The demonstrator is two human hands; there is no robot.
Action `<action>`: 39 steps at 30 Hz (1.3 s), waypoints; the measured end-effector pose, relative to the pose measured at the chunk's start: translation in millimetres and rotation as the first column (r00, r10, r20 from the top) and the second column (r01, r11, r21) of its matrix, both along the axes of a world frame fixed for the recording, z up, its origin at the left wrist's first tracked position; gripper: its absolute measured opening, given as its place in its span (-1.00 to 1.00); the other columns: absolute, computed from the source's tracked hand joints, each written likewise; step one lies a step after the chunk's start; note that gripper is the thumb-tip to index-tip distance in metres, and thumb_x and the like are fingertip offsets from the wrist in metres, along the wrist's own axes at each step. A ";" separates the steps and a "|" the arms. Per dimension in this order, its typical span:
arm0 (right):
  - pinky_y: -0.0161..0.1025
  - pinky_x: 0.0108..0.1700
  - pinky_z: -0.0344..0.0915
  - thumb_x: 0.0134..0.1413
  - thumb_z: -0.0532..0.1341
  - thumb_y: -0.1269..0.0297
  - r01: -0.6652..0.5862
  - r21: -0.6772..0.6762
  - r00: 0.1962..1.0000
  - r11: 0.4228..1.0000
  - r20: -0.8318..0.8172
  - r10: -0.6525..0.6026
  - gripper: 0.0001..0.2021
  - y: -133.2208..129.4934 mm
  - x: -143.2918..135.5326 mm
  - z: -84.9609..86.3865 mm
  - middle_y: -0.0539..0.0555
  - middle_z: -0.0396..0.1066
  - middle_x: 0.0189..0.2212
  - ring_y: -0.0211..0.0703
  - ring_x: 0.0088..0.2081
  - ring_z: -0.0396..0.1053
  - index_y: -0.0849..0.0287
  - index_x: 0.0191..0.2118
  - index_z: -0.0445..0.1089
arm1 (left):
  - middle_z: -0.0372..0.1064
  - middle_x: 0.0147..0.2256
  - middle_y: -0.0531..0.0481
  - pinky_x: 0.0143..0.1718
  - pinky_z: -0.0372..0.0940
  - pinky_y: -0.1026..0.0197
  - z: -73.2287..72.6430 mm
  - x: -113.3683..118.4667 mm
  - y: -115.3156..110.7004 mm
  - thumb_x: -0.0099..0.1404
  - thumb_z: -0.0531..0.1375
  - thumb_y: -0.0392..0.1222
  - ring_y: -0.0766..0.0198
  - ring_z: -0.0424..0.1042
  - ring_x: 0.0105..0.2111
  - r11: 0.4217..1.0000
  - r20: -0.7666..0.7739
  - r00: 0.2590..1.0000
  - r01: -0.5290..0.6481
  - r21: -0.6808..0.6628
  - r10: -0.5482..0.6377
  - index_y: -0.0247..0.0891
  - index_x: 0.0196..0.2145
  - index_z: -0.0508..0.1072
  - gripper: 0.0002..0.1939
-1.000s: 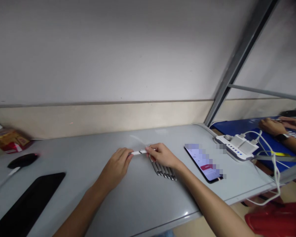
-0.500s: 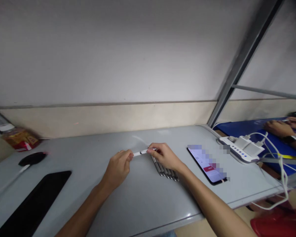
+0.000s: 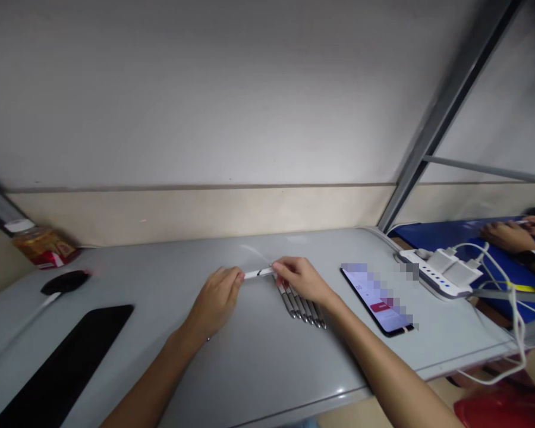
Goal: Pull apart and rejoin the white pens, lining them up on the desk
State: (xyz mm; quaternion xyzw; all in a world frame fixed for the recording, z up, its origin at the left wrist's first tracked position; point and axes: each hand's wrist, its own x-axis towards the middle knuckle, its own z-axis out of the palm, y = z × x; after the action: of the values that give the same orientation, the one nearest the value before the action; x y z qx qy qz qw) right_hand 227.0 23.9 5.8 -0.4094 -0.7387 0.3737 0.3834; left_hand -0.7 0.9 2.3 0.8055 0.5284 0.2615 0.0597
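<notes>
White pen (image 3: 258,273), center of the frame: I see the left hand (image 3: 218,299) grasping its left end and the right hand (image 3: 304,280) pinching its right end, partly hiding a row of pens (image 3: 300,308) on the surface (image 3: 245,362). At left, the bottle's (image 3: 40,242) red-and-yellow label (image 3: 51,257) is too blurred for me to read.

A thin white pen (image 3: 252,274) has a dark mark near its middle. It is held at both ends, which are hidden, and it points nearly to 9 and 3 o'clock. At 4 o'clock from it, about six gray pens (image 3: 300,307) lie side by side in a row, their shiny silver tips pointing to 5 o'clock.
</notes>
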 end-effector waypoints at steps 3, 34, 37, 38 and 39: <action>-0.31 -0.35 0.20 0.12 0.19 0.20 0.004 0.045 1.000 0.999 -0.007 -0.003 -0.83 2.0 0.8 -1.9 0.02 0.38 -0.41 -0.25 -0.40 0.29 0.19 -0.30 0.41 | 0.30 -0.39 0.00 -0.25 0.20 0.16 2.3 1.3 -1.0 0.44 -0.16 -0.06 0.19 0.31 -0.29 1.000 -0.016 1.000 0.003 -0.009 -0.003 -0.21 -0.36 0.32 -0.64; -0.32 -0.25 0.19 0.05 0.20 0.55 0.074 0.432 0.897 0.899 0.365 -0.249 -0.76 12.1 15.5 -8.3 0.06 0.46 -0.30 -0.20 -0.29 0.38 0.13 -0.19 0.47 | 0.44 -0.14 -0.01 -0.09 0.25 0.07 -5.6 -2.9 2.8 0.44 -0.09 -0.14 0.17 0.37 -0.16 0.994 0.010 0.995 0.100 0.044 -0.101 -0.12 0.02 0.37 -0.67; -0.30 -0.23 0.19 0.06 0.21 0.53 0.096 0.451 0.840 0.887 0.442 -0.315 -0.75 15.9 21.0 -8.9 0.07 0.47 -0.30 -0.18 -0.28 0.41 0.09 -0.19 0.51 | 0.45 -0.15 -0.02 -0.10 0.26 0.06 -6.9 -5.2 4.7 0.43 -0.08 -0.16 0.16 0.37 -0.16 0.995 -0.014 0.996 0.092 0.047 -0.091 -0.13 0.00 0.38 -0.68; -0.30 -0.23 0.20 0.07 0.22 0.52 0.109 0.454 0.828 0.884 0.451 -0.334 -0.75 17.1 22.6 -9.3 0.07 0.47 -0.29 -0.18 -0.29 0.41 0.07 -0.18 0.52 | 0.45 -0.16 -0.03 -0.10 0.26 0.06 -7.5 -6.0 5.3 0.43 -0.08 -0.17 0.16 0.37 -0.16 0.996 -0.019 0.997 0.078 0.053 -0.077 -0.15 -0.01 0.39 -0.68; -0.30 -0.23 0.20 0.08 0.22 0.50 0.122 0.455 0.821 0.882 0.453 -0.348 -0.75 18.1 24.0 -9.8 0.07 0.47 -0.29 -0.18 -0.29 0.42 0.06 -0.17 0.53 | 0.45 -0.17 -0.04 -0.10 0.26 0.06 -8.0 -6.7 5.7 0.43 -0.09 -0.17 0.16 0.37 -0.16 0.996 -0.021 0.998 0.063 0.061 -0.062 -0.16 -0.03 0.39 -0.69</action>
State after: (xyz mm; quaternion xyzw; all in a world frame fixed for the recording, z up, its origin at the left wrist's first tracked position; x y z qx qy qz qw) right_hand 251.0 42.0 -4.0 -0.4962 -0.8180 0.0352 0.2889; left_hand -7.4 6.6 -5.7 0.8255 0.4953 0.2680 0.0382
